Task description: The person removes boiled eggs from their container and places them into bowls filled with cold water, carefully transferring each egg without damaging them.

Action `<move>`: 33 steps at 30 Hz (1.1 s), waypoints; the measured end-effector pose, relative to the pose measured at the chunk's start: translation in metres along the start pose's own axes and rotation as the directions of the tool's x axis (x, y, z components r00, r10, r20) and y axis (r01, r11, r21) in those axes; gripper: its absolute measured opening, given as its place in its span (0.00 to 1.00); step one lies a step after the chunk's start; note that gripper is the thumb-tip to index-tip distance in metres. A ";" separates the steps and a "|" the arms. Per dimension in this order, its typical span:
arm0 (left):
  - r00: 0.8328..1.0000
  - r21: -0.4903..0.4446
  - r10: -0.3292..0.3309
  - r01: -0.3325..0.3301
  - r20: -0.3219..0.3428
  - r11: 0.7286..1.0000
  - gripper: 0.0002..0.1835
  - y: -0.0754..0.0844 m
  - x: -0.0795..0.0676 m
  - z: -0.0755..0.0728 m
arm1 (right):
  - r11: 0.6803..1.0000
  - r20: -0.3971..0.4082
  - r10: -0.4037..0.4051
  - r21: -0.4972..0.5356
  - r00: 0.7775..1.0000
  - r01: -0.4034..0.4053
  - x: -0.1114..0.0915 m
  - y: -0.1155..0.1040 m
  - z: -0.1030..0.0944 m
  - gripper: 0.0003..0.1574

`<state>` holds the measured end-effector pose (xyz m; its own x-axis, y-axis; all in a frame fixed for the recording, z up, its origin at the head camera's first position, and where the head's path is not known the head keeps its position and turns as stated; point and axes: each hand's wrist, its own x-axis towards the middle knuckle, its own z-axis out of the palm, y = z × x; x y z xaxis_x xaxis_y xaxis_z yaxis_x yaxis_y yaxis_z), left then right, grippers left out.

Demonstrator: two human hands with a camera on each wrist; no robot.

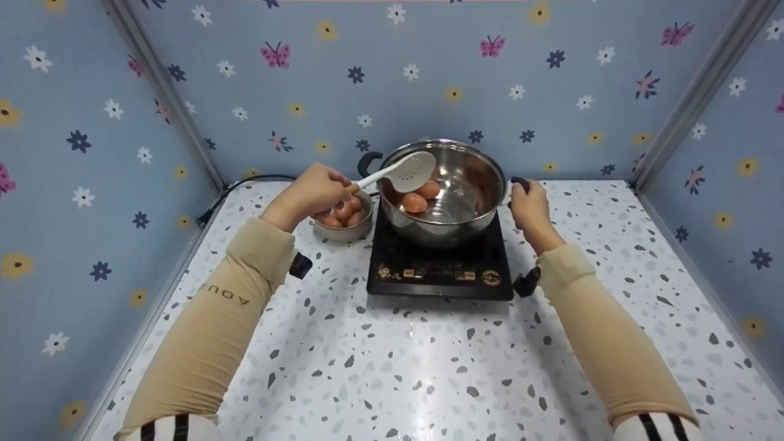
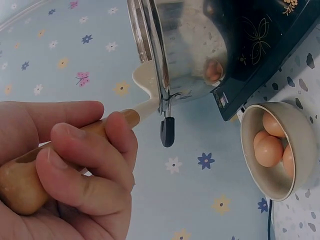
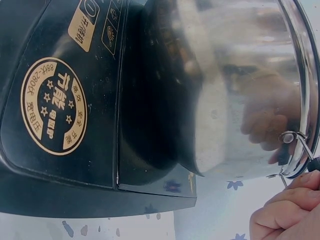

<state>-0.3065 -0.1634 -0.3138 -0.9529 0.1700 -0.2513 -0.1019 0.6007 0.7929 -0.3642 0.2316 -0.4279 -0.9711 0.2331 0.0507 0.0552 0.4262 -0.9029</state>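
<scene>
My left hand grips the wooden handle of a white slotted spoon, fingers curled round it. The spoon's perforated head is over the left part of a steel pot. Inside the pot lie two brown eggs, close together below the spoon head. At the pot's right side my right hand holds its black handle; in the right wrist view that hand shows only partly at the corner. Below my left hand stands a bowl with several brown eggs.
The pot sits on a black induction cooker on a speckled white table. A black cable runs along the back left. Flower-patterned walls enclose the back and both sides. The pot's other handle sticks out at left.
</scene>
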 end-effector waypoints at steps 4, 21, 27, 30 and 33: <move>1.000 0.026 0.000 -0.001 0.026 1.000 0.17 0.007 -0.002 -0.002 | 1.000 -0.004 -0.007 -0.004 1.000 0.007 0.000 0.000 -0.001 0.33; 0.992 0.149 -0.017 -0.002 0.127 0.989 0.20 0.022 0.002 -0.015 | 1.000 -0.018 0.002 0.001 1.000 -0.002 -0.001 -0.001 -0.001 0.31; 0.975 0.202 -0.059 0.014 0.215 0.979 0.13 0.031 0.009 -0.022 | 1.000 -0.014 -0.008 0.000 1.000 0.008 -0.001 -0.001 0.000 0.31; 0.965 0.262 -0.080 0.012 0.249 0.965 0.10 0.039 0.011 -0.024 | 1.000 -0.008 -0.011 -0.008 1.000 0.011 0.000 -0.001 0.000 0.31; 0.958 0.316 -0.101 0.011 0.270 0.949 0.09 0.049 0.013 -0.025 | 1.000 0.001 -0.007 -0.017 1.000 0.007 0.000 -0.001 -0.001 0.31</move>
<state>-0.3310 -0.1520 -0.2644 -0.8250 0.3129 -0.4705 -0.0168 0.8188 0.5739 -0.3641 0.2323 -0.4267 -0.9717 0.2291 0.0570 0.0519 0.4427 -0.8952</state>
